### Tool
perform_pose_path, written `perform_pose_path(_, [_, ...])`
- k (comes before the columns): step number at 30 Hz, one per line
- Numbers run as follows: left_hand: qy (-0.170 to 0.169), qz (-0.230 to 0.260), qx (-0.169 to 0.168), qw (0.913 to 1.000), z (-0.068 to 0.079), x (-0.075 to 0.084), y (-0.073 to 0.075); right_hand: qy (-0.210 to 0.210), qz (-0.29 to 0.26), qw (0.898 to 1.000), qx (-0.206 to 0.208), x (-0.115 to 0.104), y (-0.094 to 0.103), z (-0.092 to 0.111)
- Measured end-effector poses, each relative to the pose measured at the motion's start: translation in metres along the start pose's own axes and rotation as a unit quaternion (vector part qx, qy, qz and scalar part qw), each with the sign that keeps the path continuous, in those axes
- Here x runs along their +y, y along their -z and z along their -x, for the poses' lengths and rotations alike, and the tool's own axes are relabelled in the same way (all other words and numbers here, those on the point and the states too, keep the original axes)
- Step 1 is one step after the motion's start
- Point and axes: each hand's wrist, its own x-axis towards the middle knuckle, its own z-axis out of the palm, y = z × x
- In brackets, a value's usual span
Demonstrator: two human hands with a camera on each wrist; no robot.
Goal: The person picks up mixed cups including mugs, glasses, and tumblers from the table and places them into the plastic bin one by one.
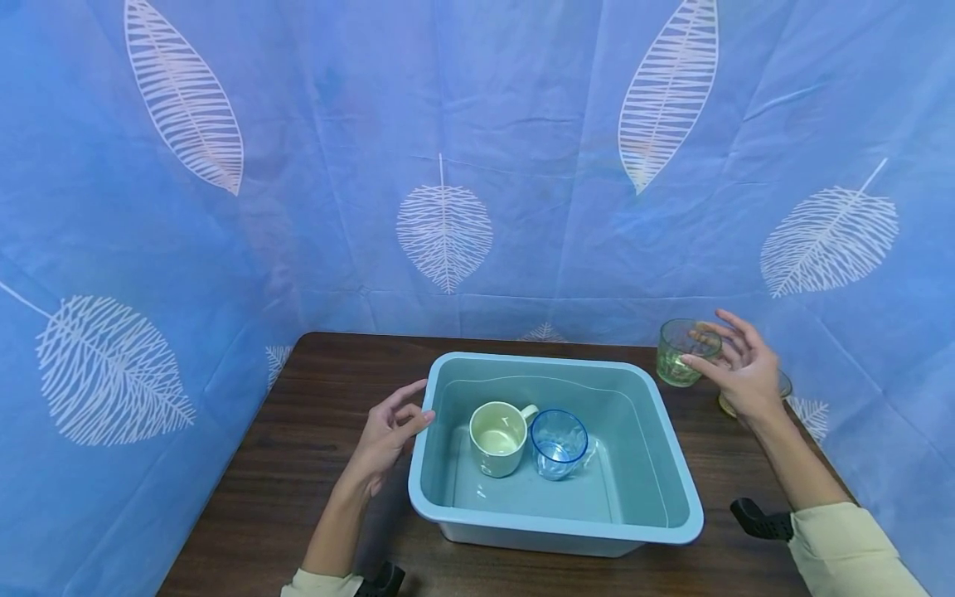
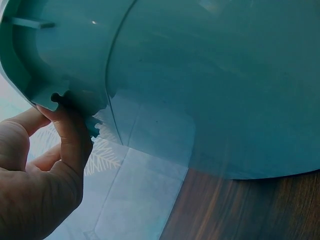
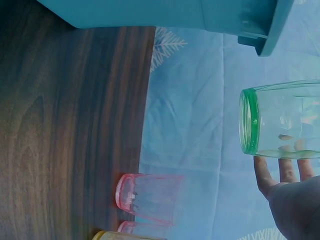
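Observation:
A light blue plastic tub (image 1: 559, 531) stands on the table, holding a pale green mug (image 1: 498, 439) and a clear glass with a blue rim (image 1: 559, 444) side by side. My left hand (image 1: 391, 431) grips the tub's left rim, its fingers bent at the edge in the left wrist view (image 2: 50, 160). Off the tub's right side, my right hand (image 1: 742, 373) holds a green-tinted glass (image 1: 677, 355) above the table, between thumb and fingers. In the right wrist view the glass (image 3: 280, 120) is raised, with fingers along its side.
Two pink-tinted glasses (image 3: 150, 197) stand on the table in the right wrist view, beside a yellow-rimmed glass (image 3: 120, 235). The head view shows that yellow glass (image 1: 725, 405) partly behind my right hand. A blue leaf-patterned cloth (image 1: 522, 249) hangs behind the dark wooden table (image 1: 261, 497).

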Motion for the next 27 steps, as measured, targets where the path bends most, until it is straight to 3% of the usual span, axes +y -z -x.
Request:
perform_pose_path(12, [-0.004,0.000,-0.005,1.0000,0.001,0.002,0.000,0.015,-0.006,1.000,0.020,-0.013,-0.002,-0.006])
perform_pose_path(27, [-0.008,0.012,-0.015,0.9998,0.001,0.000,0.000,0.062,-0.052,0.997,-0.018,-0.029,-0.014,-0.014])
